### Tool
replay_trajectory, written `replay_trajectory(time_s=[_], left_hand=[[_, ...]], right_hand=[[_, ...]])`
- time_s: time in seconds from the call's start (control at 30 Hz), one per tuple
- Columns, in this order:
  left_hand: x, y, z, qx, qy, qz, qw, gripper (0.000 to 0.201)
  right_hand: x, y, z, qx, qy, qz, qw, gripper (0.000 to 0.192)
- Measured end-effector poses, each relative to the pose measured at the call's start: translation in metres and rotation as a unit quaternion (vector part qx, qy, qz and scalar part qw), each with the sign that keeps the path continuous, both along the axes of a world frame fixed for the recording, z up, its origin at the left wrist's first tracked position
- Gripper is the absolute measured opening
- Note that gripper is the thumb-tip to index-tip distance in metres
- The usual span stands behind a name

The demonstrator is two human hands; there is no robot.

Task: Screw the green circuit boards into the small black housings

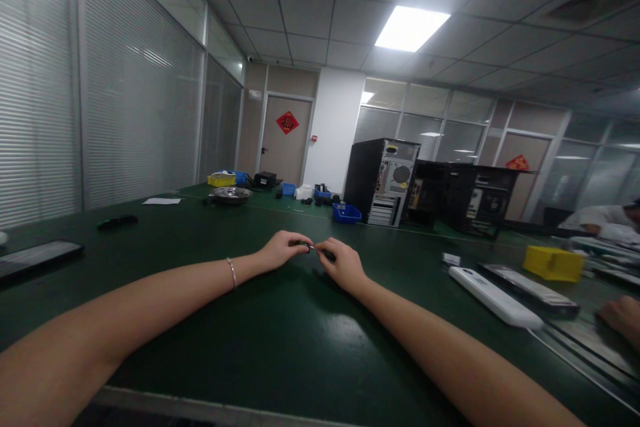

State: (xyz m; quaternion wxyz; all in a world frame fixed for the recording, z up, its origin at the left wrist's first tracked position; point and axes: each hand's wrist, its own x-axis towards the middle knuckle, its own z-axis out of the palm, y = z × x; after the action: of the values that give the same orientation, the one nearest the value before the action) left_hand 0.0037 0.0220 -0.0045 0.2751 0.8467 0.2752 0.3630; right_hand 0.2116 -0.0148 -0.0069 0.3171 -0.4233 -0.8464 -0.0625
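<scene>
Just above the green tabletop (280, 320), in the middle of the view, my two hands meet fingertip to fingertip. My left hand (281, 250) pinches a small dark piece whose kind I cannot make out. From the other side my right hand (342, 263) is closed in a pinch at a thin, shiny bit (313, 248) that shows between the fingertips. Whether this bit and the dark piece are one thing is too small to tell. The fingers hide most of what is held.
To the right lie a white power strip (493, 295), a long dark case (530, 287) and a yellow box (554, 263), near another person's hand (623, 317). Computer towers (383, 180) and a blue bin (347, 213) stand behind. A metal bowl (231, 195) and a keyboard-like slab (37, 260) are left.
</scene>
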Motion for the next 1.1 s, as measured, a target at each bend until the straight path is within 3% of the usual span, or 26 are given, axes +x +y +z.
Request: replay_trajectory(time_s=[0.63,0.9,1.1], left_hand=[[0.005,0.004,-0.004,-0.097,-0.036,-0.015,0.995,0.023],[-0.004,0.011,-0.002,-0.066,0.011,0.004,0.998,0.024],[-0.001,-0.007,0.007,0.001,0.110,-0.078,0.991,0.021]], right_hand=[[0.000,0.005,-0.002,-0.023,0.042,0.031,0.998,0.017],[0.003,0.008,-0.002,-0.031,0.046,0.017,0.998,0.017],[0.006,0.011,-0.003,-0.034,0.056,0.003,0.998,0.018]])
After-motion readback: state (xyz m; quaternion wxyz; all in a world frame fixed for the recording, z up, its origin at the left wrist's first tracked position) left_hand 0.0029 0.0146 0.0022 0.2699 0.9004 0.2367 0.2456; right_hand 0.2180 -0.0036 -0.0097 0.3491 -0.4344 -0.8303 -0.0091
